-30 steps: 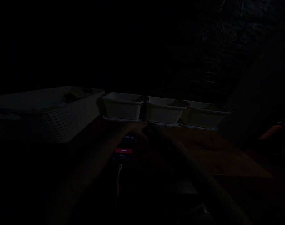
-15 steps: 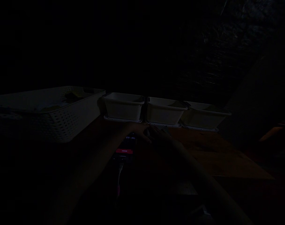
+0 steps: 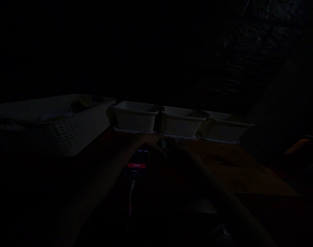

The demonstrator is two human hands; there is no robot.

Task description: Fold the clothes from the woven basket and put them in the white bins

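Observation:
The scene is very dark. Just in front of the middle tub, my left hand (image 3: pixel 154 140) curls in from the left, its fingers bent around a small greyish thing (image 3: pixel 163 143) that I cannot make out. My right hand (image 3: pixel 181 149) meets it from the right, fingers closed at the same spot and partly lost in shadow. Under my left wrist lies a lit phone (image 3: pixel 136 165) with a timer and a red button on its screen. A pale cable (image 3: pixel 131 192) runs from its lower end.
A white perforated basket (image 3: pixel 94 120) with dim contents, one yellowish, stands at the left. Three pale tubs, a left one (image 3: pixel 136 121), a middle one (image 3: pixel 181 126) and a right one (image 3: pixel 222 131), line the back of the wooden table (image 3: pixel 239 168). A person's arm (image 3: pixel 298 145) shows at far right.
My hands shift slightly around the small greyish thing, and a little more of it shows between them. The tubs, basket and phone stay put.

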